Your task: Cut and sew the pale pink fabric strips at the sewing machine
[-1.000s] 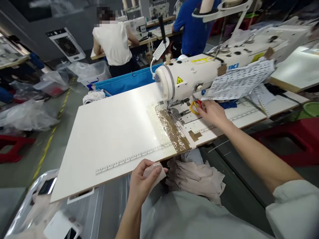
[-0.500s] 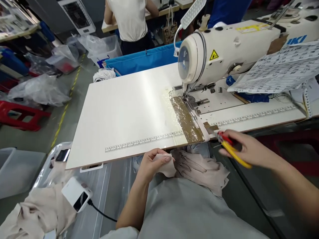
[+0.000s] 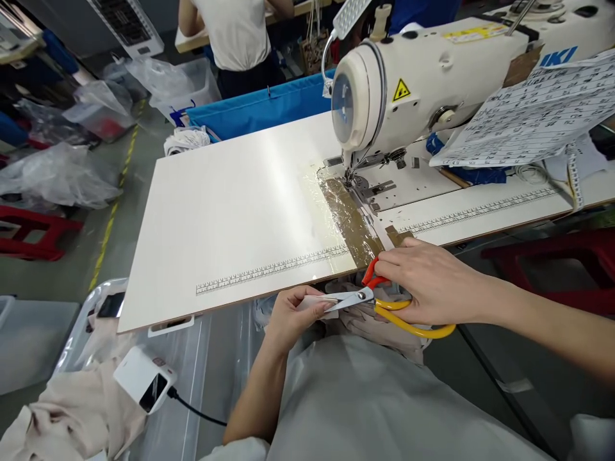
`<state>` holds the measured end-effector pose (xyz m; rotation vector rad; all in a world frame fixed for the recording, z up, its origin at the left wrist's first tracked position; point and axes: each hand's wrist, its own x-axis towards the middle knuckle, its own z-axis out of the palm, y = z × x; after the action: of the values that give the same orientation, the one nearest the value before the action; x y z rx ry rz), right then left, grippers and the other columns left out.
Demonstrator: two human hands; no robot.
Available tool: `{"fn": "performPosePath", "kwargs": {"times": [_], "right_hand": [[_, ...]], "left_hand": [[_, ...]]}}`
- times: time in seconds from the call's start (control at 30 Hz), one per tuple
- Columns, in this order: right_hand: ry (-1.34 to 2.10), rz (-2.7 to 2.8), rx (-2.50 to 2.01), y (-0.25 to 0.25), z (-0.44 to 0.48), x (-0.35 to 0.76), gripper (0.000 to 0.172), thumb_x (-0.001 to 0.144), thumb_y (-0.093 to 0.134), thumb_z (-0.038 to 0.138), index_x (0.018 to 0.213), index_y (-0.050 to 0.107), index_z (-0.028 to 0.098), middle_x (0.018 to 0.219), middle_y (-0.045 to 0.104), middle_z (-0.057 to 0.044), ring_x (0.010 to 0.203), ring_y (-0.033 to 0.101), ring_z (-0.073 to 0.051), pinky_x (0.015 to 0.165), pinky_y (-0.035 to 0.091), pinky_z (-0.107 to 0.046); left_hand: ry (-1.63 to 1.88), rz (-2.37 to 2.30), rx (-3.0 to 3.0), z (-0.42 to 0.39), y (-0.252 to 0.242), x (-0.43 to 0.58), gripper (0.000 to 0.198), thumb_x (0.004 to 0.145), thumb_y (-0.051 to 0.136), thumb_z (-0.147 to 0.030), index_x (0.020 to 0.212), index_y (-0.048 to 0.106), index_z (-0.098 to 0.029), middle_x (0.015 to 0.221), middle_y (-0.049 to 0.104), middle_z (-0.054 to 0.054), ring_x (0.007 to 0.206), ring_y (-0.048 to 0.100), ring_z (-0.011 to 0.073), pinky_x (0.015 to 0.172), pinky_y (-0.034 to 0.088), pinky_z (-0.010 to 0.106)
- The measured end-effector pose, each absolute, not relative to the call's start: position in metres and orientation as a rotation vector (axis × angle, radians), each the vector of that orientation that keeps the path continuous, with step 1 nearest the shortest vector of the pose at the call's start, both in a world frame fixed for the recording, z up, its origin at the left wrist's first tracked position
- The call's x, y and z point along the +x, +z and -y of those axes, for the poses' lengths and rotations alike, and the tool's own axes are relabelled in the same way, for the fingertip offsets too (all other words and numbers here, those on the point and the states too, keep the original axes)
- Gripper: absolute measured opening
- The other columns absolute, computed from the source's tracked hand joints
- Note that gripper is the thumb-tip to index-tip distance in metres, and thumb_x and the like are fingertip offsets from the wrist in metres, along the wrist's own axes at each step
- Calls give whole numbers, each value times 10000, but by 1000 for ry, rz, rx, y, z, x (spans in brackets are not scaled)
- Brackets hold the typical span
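Note:
My left hand (image 3: 294,315) pinches a small piece of pale fabric (image 3: 311,301) between thumb and fingers, just in front of the table edge. In my right hand (image 3: 423,282) are scissors (image 3: 358,296) with one red and one yellow handle. Their blades are apart and reach the fabric by my left fingertips; whether they cut into it I cannot tell. More beige-pink fabric (image 3: 384,333) hangs in folds over my lap, below the scissors. Beyond my hands, the sewing machine (image 3: 408,89) stands on the white table (image 3: 230,211).
Left of me, a clear plastic bin (image 3: 185,358) carries beige cloth (image 3: 81,410) and a white device (image 3: 145,379) with a black cable. Printed sheets (image 3: 528,115) hang on the machine. Another person (image 3: 235,38) is at work behind. A red stool (image 3: 38,234) stands on the floor.
My right hand has swung left with the scissors, bringing the blades to the fabric. My left hand keeps its pinch in nearly the same place. The view has shifted slightly.

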<state>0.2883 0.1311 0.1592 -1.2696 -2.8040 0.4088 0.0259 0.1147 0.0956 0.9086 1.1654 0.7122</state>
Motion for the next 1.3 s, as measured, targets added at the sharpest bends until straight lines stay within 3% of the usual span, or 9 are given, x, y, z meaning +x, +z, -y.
{"fn": "performPosePath", "kwargs": {"times": [0.57, 0.83, 1.07, 1.3], "right_hand": [[270, 2875, -1138, 150, -134, 286, 190, 848, 497, 306, 715, 547, 180, 659, 591, -23, 510, 409, -151, 651, 277, -313], [159, 2884, -1189, 150, -131, 277, 229, 892, 498, 365, 801, 575, 170, 714, 596, -28, 615, 529, -186, 673, 288, -327], [191, 2864, -1193, 141, -130, 275, 234, 897, 490, 319, 736, 568, 168, 643, 581, -19, 530, 457, -153, 646, 268, -315], [191, 2890, -1188, 130, -130, 285, 249, 885, 486, 357, 727, 549, 175, 667, 608, -23, 512, 449, -148, 632, 284, -313]], "left_hand": [[814, -1115, 886, -107, 88, 21, 369, 578, 887, -491, 675, 751, -162, 631, 641, 31, 583, 512, 124, 540, 410, 229], [791, -1146, 882, -107, 86, 22, 414, 562, 889, -515, 650, 721, -148, 612, 621, 24, 568, 498, 121, 541, 376, 232], [766, -1140, 880, -106, 91, 23, 433, 526, 897, -528, 607, 712, -146, 560, 579, 14, 526, 439, 99, 505, 337, 224], [749, -1135, 878, -106, 90, 21, 393, 603, 879, -501, 653, 730, -141, 623, 628, 41, 573, 506, 121, 537, 391, 231]]}}
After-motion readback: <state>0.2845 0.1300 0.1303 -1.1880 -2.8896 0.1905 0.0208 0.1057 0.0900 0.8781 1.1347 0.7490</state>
